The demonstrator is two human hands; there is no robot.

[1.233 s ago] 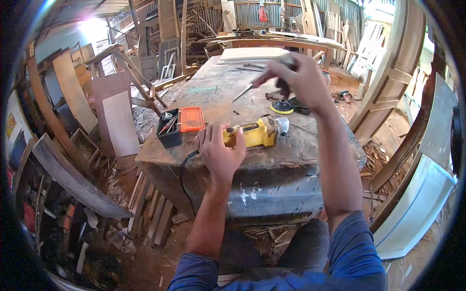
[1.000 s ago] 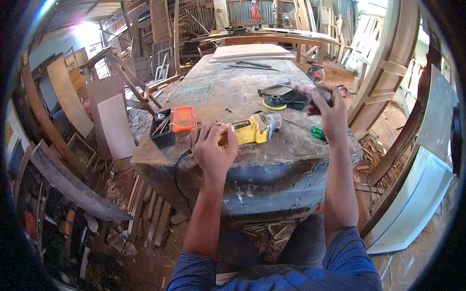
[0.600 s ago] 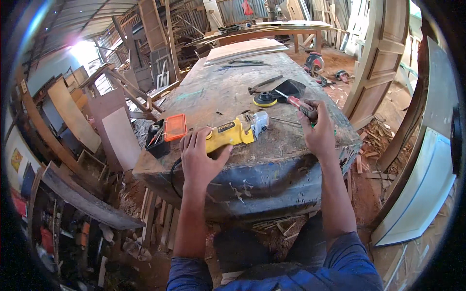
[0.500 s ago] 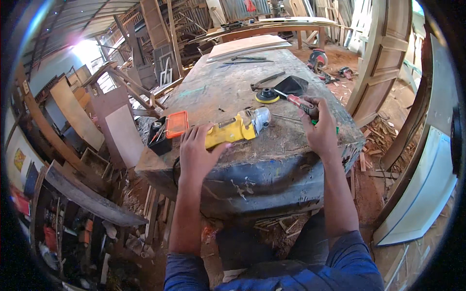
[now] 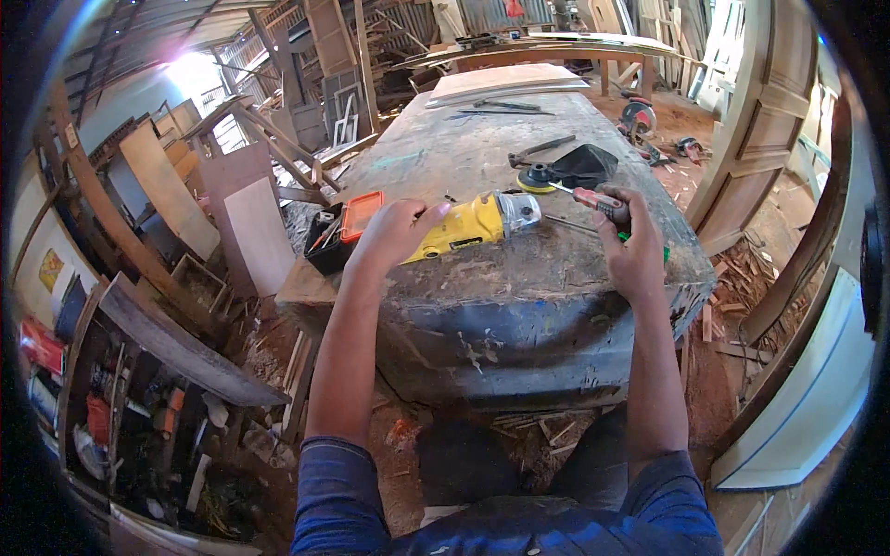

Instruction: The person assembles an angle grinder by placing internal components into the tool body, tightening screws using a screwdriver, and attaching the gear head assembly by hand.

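My left hand point(image 5: 397, 233) is wrapped over the rear end of a yellow angle grinder point(image 5: 471, 224), its thumb along the top. The grinder lies on its side on the worn bench, its silver head point(image 5: 521, 211) pointing right. In my right hand point(image 5: 638, 250) is a screwdriver point(image 5: 593, 198) with a red and dark handle, raised over the bench and its shaft pointing left. Beyond the shaft sit a round yellow-edged pad point(image 5: 535, 180) and a black pouch-like piece point(image 5: 587, 164). A hammer point(image 5: 542, 150) rests behind them.
An open orange-lidded box point(image 5: 360, 215) with tools stands by the left bench edge point(image 5: 306, 283). Flat boards point(image 5: 505, 82) lie at the bench's far end. A panelled wooden door point(image 5: 760, 120) leans on the right, with a red circular saw point(image 5: 638, 118) on the floor near it.
My left hand has turned over the grinder, its thumb now on top, and the grinder has rolled slightly. My right hand still grips the screwdriver. The whole view has shifted a little.
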